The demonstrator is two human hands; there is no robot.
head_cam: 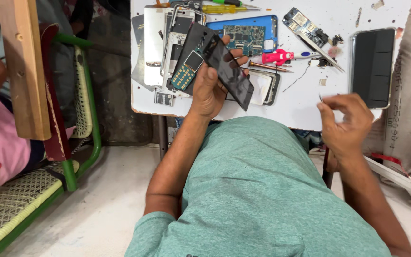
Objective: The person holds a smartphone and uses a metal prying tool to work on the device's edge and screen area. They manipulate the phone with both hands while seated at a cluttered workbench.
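Left hand (208,90) closed around a dark phone (229,71), held tilted above the near edge of the white table (305,102). Under the phone's upper end: a stack of opened phone parts (174,45); a circuit board with a small screen and keypad (188,70) lies just left of the thumb. Pink-handled screwdriver (277,57) just right of the fingertips. Right hand (346,121) well apart to the right, fingers pinched on something thin, too small to identify. Black phone (372,66) lies flat beyond it.
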